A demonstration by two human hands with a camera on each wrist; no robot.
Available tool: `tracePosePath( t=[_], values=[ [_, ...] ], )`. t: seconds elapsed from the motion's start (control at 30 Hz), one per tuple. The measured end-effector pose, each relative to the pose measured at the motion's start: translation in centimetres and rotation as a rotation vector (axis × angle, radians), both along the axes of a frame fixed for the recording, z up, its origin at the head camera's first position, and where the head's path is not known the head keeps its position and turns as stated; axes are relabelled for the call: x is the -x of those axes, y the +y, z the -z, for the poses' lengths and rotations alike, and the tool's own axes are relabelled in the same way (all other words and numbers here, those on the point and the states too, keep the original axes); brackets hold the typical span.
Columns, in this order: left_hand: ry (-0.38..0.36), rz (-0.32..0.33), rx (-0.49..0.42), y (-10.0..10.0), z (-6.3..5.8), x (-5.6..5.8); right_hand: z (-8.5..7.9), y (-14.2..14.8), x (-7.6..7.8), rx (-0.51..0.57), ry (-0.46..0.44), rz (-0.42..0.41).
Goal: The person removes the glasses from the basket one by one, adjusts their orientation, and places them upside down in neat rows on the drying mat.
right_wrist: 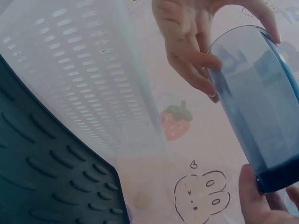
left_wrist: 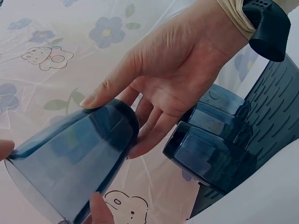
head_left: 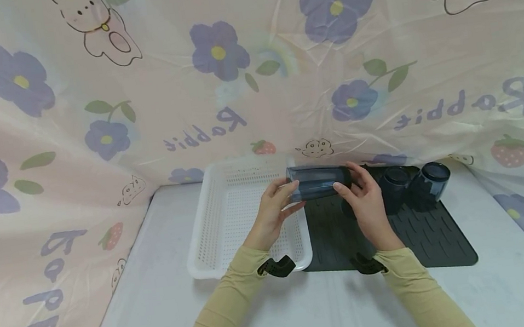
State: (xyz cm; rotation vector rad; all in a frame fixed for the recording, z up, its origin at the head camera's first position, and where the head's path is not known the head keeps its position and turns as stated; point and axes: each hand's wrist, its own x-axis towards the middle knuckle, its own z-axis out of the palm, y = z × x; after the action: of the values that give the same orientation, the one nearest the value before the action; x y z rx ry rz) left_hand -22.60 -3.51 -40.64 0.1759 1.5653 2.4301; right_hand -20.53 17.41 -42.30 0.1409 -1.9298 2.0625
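Observation:
A blue tinted drinking glass [head_left: 319, 182] lies sideways in the air between both hands, above the drying mat and the edge of the basket. My left hand [head_left: 274, 210] pinches its open rim end, thumb on the near side. At the thick base end, my right hand [head_left: 368, 206] holds it between thumb and fingers. The left wrist view shows the clear wall of the glass [left_wrist: 70, 158] widening toward the rim. In the right wrist view, left fingers [right_wrist: 201, 60] touch the rim, with right fingertips [right_wrist: 254, 200] at the dark base.
A white perforated basket [head_left: 199, 249] stands on the white table [head_left: 152, 310], left of a dark ridged drying mat [head_left: 431, 243]. Several similar blue glasses [head_left: 431, 182] stand on the mat behind and beside my right hand. A printed curtain [head_left: 273, 95] hangs right behind everything.

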Motion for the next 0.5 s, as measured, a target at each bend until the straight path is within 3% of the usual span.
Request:
tracePosePath(
  t=[0.5],
  values=[
    [-0.035,0.055,0.0,-0.08,0.14,-0.2,-0.24,0.65,0.08,0.079,0.002,0.017]
  ],
)
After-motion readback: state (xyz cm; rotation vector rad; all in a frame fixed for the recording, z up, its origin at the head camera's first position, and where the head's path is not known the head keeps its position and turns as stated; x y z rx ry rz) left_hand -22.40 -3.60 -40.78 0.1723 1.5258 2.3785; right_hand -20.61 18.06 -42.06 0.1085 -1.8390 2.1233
